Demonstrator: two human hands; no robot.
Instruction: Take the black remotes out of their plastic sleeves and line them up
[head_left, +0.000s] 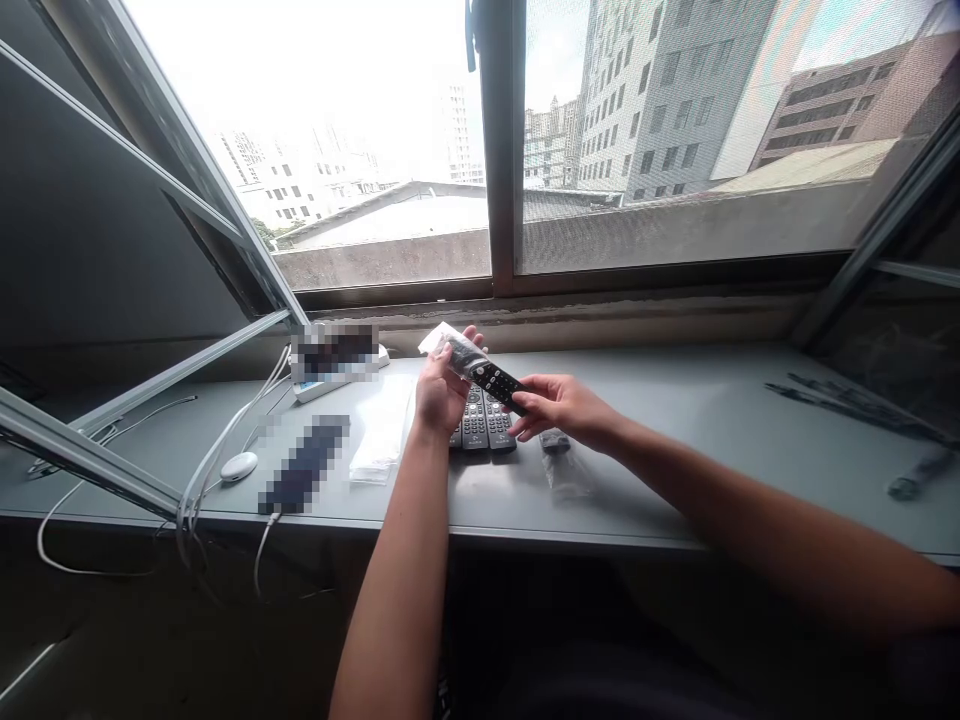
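Note:
A black remote control (pixel 496 382) is held tilted above the desk, its upper end inside a clear plastic bag (pixel 459 352) and its lower end bare. My left hand (pixel 439 392) is closed round the bagged end, thumb on top. At the bare lower end, my right hand (pixel 561 406) pinches the remote between thumb and fingers. Beneath them, several dark remotes (pixel 475 428) lie side by side on the desk, partly hidden by my hands. Just below my right hand rests another remote in a clear bag (pixel 562 468), its top covered by the hand.
Left of my arm lies a stack of clear bags (pixel 373 445). Further left are a blurred-out dark object (pixel 307 465) with a cable, a white round object (pixel 238 467) and a power strip (pixel 341 380). Metal frames flank the grey desk (pixel 675 400); dark thin items (pixel 855 410) lie at right.

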